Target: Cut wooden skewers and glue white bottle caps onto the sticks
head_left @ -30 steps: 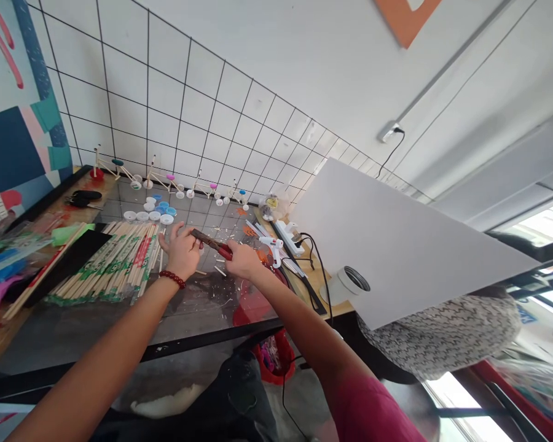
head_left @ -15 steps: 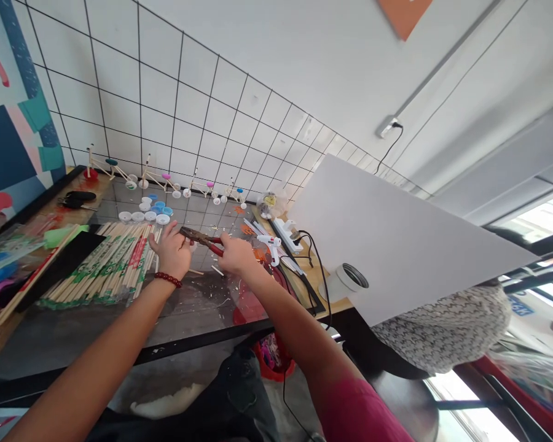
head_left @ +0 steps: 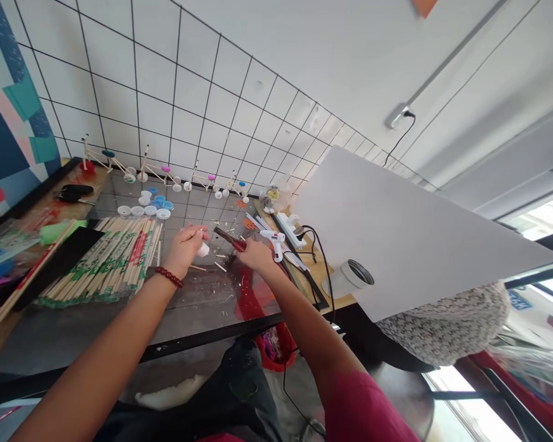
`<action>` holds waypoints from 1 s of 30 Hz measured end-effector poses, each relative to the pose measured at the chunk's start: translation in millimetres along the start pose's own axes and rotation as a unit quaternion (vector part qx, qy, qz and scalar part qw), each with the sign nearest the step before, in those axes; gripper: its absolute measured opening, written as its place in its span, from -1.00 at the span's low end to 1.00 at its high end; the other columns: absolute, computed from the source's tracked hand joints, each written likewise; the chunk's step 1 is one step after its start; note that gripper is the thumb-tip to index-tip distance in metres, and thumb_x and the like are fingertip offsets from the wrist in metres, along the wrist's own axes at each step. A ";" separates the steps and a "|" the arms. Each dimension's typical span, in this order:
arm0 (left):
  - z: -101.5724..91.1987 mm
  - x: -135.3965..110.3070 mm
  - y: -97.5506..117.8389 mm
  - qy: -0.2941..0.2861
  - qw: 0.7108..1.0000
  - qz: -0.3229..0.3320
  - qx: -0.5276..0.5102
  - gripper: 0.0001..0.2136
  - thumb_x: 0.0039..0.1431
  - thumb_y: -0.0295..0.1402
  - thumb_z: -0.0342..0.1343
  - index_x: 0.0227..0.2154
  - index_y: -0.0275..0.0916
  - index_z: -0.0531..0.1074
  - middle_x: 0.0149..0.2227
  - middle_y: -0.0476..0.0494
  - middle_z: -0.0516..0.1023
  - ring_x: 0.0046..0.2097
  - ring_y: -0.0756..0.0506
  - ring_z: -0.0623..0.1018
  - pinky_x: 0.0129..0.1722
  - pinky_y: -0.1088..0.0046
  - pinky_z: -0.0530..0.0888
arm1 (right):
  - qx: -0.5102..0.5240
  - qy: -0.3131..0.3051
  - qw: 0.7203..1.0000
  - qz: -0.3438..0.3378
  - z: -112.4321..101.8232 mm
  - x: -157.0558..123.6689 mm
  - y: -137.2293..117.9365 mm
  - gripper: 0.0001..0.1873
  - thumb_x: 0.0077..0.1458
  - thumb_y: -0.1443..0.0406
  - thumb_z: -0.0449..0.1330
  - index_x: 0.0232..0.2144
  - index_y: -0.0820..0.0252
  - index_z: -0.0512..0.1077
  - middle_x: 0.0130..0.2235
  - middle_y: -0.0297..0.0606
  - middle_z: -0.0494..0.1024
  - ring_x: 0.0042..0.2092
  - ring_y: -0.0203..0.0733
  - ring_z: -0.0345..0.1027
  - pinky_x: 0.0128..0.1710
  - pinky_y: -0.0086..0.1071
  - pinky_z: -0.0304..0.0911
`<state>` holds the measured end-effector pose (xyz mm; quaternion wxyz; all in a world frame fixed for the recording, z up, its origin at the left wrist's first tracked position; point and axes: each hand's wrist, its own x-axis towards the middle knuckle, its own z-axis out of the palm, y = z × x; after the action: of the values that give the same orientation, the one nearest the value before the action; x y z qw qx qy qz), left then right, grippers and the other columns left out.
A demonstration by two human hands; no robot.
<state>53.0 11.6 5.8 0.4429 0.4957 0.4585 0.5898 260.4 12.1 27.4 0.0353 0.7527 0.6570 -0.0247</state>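
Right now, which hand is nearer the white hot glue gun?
Right: the right hand is just beside the hot glue gun; the left hand is farther off.

Model stick bicycles (head_left: 153, 174) stand along the tiled wall (head_left: 179, 104), above bottle caps (head_left: 150, 210) and bundled chopsticks (head_left: 105, 261).

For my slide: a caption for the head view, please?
Right hand holds red-handled pliers, left hand a small white piece.
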 end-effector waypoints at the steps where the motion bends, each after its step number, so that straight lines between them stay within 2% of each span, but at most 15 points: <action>1: -0.7 0.8 -1.2 -0.013 0.998 -0.033 -0.051 -0.76 0.10 -0.22 0.14 -0.58 -0.21 0.53 -0.09 -0.24 0.64 0.17 -0.32 0.42 0.13 0.09 0.31 | 0.006 -0.003 1.000 0.005 3.3 -1.1 4.0 -0.46 0.14 -0.08 0.11 -0.04 0.18 0.43 -0.06 -0.01 0.60 0.01 0.13 0.50 -0.10 -0.20 0.35; 3: -2.2 1.5 -1.4 -0.029 0.985 -0.102 -0.139 -0.78 0.07 -0.21 0.20 -0.53 -0.25 0.55 -0.07 -0.28 0.63 0.10 -0.29 0.47 -0.05 0.25 0.43 | 0.014 -0.001 1.000 0.009 9.6 -3.9 11.5 -0.37 0.11 -0.17 0.11 -0.04 0.20 0.43 -0.05 0.01 0.59 0.03 0.12 0.48 -0.09 -0.21 0.34; 6: -4.3 0.5 1.5 -0.033 0.953 -0.193 -0.230 -0.87 0.09 -0.34 0.20 -0.48 -0.30 0.55 -0.04 -0.31 0.60 0.03 -0.21 0.52 -0.24 0.39 0.47 | 0.024 0.012 1.000 0.005 17.8 -8.3 20.1 -0.28 0.06 -0.25 0.13 -0.05 0.22 0.43 -0.05 0.02 0.58 0.03 0.13 0.48 -0.09 -0.20 0.34; 9: -5.3 -1.4 4.3 -0.056 0.920 -0.261 -0.287 -0.85 0.19 -0.43 0.11 -0.43 -0.31 0.54 -0.06 -0.30 0.60 -0.09 -0.18 0.58 -0.26 0.28 0.55 | 0.032 0.030 0.999 -0.001 23.6 -11.8 24.3 -0.24 0.04 -0.27 0.13 -0.04 0.24 0.42 -0.08 0.02 0.58 0.01 0.14 0.49 -0.09 -0.19 0.34; 12: -5.0 -2.6 4.2 -0.072 0.898 -0.293 -0.319 -0.82 0.25 -0.45 0.05 -0.41 -0.32 0.53 -0.14 -0.29 0.62 -0.18 -0.18 0.61 -0.24 0.15 0.60 | 0.038 0.038 0.999 -0.002 26.7 -14.6 25.1 -0.25 0.06 -0.26 0.12 -0.01 0.24 0.39 -0.09 0.01 0.59 0.00 0.12 0.50 -0.11 -0.21 0.35; 15: -4.0 -3.6 1.9 -0.078 0.897 -0.313 -0.303 -0.81 0.28 -0.44 0.04 -0.37 -0.36 0.53 -0.26 -0.26 0.60 -0.32 -0.10 0.61 -0.43 0.37 0.58 | 0.036 0.039 0.999 -0.001 28.5 -17.4 25.5 -0.31 0.12 -0.21 0.11 0.00 0.22 0.38 -0.11 -0.02 0.59 -0.03 0.09 0.50 -0.12 -0.22 0.34; 18: -3.5 -5.3 -1.6 -0.091 0.904 -0.312 -0.277 -0.78 0.30 -0.41 0.03 -0.39 -0.39 0.51 -0.44 -0.15 0.51 -0.50 -0.01 0.52 -0.65 0.55 0.41 | 0.028 0.068 0.997 -0.022 31.0 -20.9 27.5 -0.38 0.16 -0.15 0.11 -0.01 0.22 0.41 -0.07 -0.02 0.55 0.00 0.07 0.47 -0.07 -0.22 0.31; 21: -3.3 -7.4 -5.1 -0.126 0.905 -0.290 -0.285 -0.77 0.30 -0.38 0.03 -0.43 -0.37 0.48 -0.51 -0.07 0.42 -0.55 0.02 0.45 -0.69 0.57 0.35 | 0.021 0.109 0.993 -0.032 33.1 -24.9 31.2 -0.37 0.15 -0.15 0.13 -0.02 0.26 0.44 -0.02 0.03 0.50 0.03 0.10 0.42 -0.02 -0.18 0.29; 25: -1.5 -9.5 -7.4 -0.157 0.905 -0.276 -0.284 -0.83 0.25 -0.39 0.08 -0.42 -0.34 0.47 -0.47 -0.06 0.41 -0.53 0.02 0.45 -0.69 0.57 0.36 | 0.045 0.144 0.988 -0.043 29.5 -26.4 30.0 -0.38 0.12 -0.10 0.20 -0.05 0.33 0.48 -0.02 0.09 0.49 0.06 0.17 0.36 0.07 -0.06 0.22; 27: 0.3 -10.4 -7.8 -0.158 0.909 -0.274 -0.271 -0.87 0.21 -0.41 0.12 -0.42 -0.33 0.46 -0.46 -0.06 0.42 -0.52 0.02 0.46 -0.69 0.57 0.37 | 0.134 0.174 0.971 -0.093 26.5 -23.3 20.3 -0.54 0.21 0.03 0.17 -0.03 0.28 0.48 -0.02 0.02 0.50 0.07 0.06 0.36 0.10 -0.13 0.22; 28: 1.3 -10.9 -8.2 -0.158 0.912 -0.273 -0.262 -0.88 0.19 -0.41 0.13 -0.43 -0.33 0.46 -0.45 -0.06 0.43 -0.52 0.02 0.46 -0.69 0.57 0.37 | 0.201 0.185 0.954 -0.127 25.7 -20.7 12.6 -0.61 0.25 0.12 0.13 -0.01 0.24 0.47 -0.02 -0.04 0.52 0.04 -0.04 0.38 0.09 -0.21 0.24; 30: 3.1 -12.0 -9.7 -0.158 0.918 -0.269 -0.244 -0.88 0.18 -0.41 0.15 -0.44 -0.33 0.45 -0.46 -0.07 0.43 -0.53 0.02 0.46 -0.70 0.57 0.36 | 0.348 0.175 0.900 -0.196 26.7 -14.6 -6.6 -0.67 0.29 0.23 0.08 0.02 0.21 0.45 -0.06 -0.14 0.55 -0.05 -0.20 0.44 0.00 -0.36 0.30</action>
<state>58.1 1.9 -5.5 0.7586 0.3168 0.3402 0.4566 252.2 -3.7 1.9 -0.3501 0.5653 0.7362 -0.1261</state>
